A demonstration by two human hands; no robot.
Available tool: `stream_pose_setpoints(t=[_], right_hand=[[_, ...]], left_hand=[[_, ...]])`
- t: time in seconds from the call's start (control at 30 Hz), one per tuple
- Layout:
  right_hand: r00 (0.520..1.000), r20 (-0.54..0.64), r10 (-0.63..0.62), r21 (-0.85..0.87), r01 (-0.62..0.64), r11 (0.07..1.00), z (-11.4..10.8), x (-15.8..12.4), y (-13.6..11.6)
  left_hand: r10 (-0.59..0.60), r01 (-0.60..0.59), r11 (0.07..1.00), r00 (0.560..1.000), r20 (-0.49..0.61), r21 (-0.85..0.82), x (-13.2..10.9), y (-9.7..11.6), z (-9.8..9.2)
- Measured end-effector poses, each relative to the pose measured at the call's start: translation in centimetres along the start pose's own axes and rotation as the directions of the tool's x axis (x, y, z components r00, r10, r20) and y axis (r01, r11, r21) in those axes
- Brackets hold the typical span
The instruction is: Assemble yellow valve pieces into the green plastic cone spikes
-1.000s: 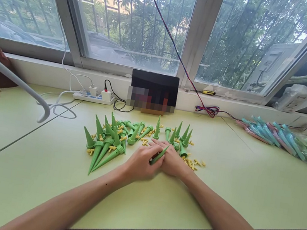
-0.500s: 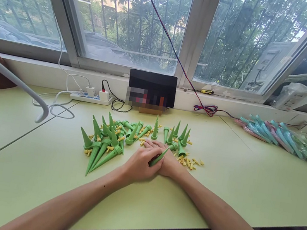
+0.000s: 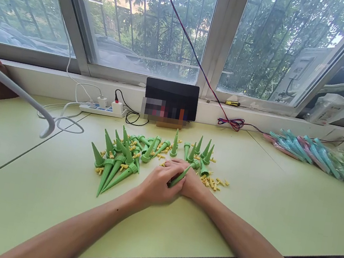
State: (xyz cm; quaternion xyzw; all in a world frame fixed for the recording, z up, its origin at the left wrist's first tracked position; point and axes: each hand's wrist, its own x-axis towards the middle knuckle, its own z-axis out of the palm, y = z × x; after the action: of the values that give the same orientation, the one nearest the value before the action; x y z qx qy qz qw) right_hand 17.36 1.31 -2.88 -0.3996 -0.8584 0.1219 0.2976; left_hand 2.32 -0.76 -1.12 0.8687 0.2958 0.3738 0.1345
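My left hand (image 3: 158,185) and my right hand (image 3: 193,184) rest side by side on the pale green table (image 3: 48,196), fingers curled. Between them a green plastic cone spike (image 3: 179,177) points up and to the right; my left hand wraps its lower end and my right hand touches it. What else my right fingers hold is hidden. Just beyond the hands lies a pile of several green cone spikes (image 3: 120,160), some lying, some standing on their wide ends (image 3: 175,145). Small yellow plastic pieces (image 3: 214,182) are scattered among them and to the right.
A dark tablet (image 3: 170,102) leans against the window sill at the back. A white power strip (image 3: 102,110) with cables lies back left. A white lamp arm (image 3: 16,92) crosses the left side. Packets in blue, pink and green wrap (image 3: 321,160) lie at the far right.
The hands and the held spike have hardly moved; the view has shifted slightly.
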Motion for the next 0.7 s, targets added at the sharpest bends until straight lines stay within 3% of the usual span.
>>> stream_pose_setpoints(t=[0.13,0.23,0.37,0.57,0.7], right_hand=[[0.997,-0.056,-0.052,0.082,0.057,0.995,-0.2,0.0,-0.1],[0.994,-0.023,-0.105,0.051,0.106,0.993,0.0,0.1,-0.3],[0.994,0.048,-0.094,0.029,0.093,0.995,0.2,0.1,-0.6],[0.997,-0.007,-0.083,0.048,0.083,0.995,-0.2,0.1,-0.5],[0.996,-0.023,-0.085,0.045,0.086,0.995,-0.2,0.1,-0.1]], left_hand=[[0.018,-0.018,1.000,0.999,-0.043,0.003,0.0,-0.1,0.0],[0.011,-0.009,1.000,0.995,-0.100,0.021,0.1,-0.3,0.0],[-0.089,0.100,0.994,0.979,-0.182,0.054,0.3,-0.7,-0.1],[-0.230,0.227,0.973,0.941,-0.248,-0.043,0.7,-1.3,-0.3],[-0.303,0.268,0.947,0.925,-0.227,-0.175,0.9,-1.6,-0.4]])
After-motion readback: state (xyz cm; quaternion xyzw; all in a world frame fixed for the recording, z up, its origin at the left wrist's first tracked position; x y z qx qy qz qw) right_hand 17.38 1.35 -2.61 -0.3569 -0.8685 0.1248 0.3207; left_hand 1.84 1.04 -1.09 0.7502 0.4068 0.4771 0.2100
